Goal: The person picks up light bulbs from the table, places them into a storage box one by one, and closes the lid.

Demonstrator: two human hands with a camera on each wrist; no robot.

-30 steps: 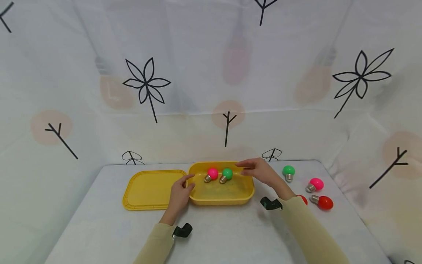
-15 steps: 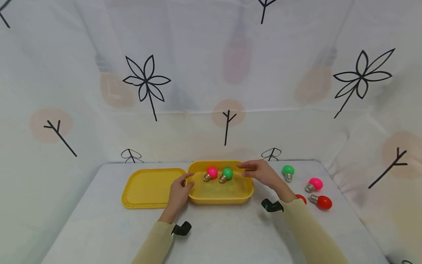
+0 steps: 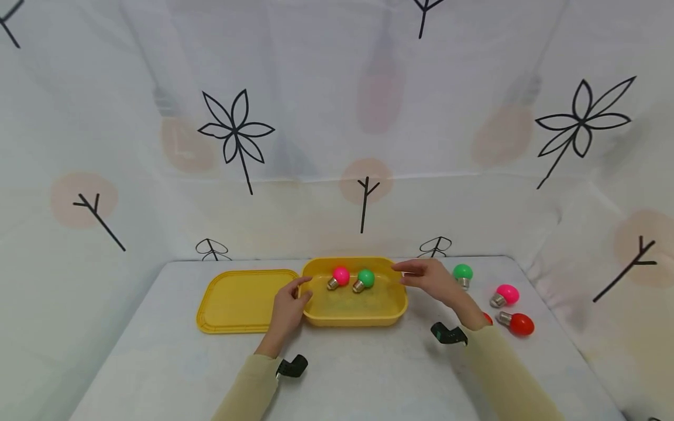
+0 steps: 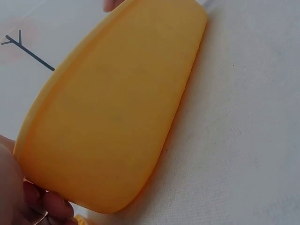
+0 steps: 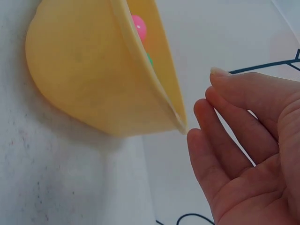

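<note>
A: Here's the yellow tub (image 3: 353, 321), sitting open side up on the counter (image 3: 368, 377), long axis running left to right across the person's view!

B: And 2 bulbs lie inside: a pink bulb (image 3: 341, 276) with a green bulb (image 3: 365, 278) just right of it, both metal bases angled left and toward the person.

A: Left hand (image 3: 285, 311) at the tub's left end, forearm slanting up from below, fingers grasping the rim!

B: Over to the right hand (image 3: 433, 281): forearm leaning in from lower right, fingers released, loosely extended leftward, just beside the tub's right end.

A: A yellow tray (image 3: 237, 301) lies flat just left of the tub, long axis matching, the left hand covering its edge.

B: Out right, 4 more! Outer green bulb (image 3: 463, 272), base toward the person; outer pink bulb (image 3: 508, 293), base angled left; red bulb (image 3: 521, 324), base pointing left; 2nd red bulb (image 3: 488, 318), mostly hidden by the right arm.
</note>
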